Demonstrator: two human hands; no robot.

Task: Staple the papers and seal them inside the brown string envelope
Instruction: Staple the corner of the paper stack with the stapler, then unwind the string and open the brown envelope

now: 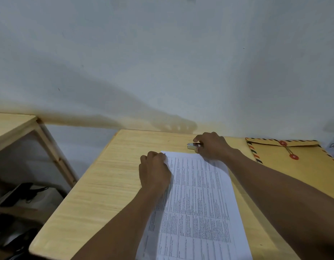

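R grip (212, 146) round stapler (192, 146), L grip (155, 170) on papers (199, 203)

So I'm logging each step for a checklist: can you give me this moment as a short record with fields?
papers: flat on table, print up
left hand: holds the papers' top-left corner
right hand: grips stapler
stapler: just beyond the papers' top edge
envelope: right of papers, flap down, untouched
stage: papers not yet in envelope

Bare forearms (113, 228), left hand (155, 170), right hand (213, 146).
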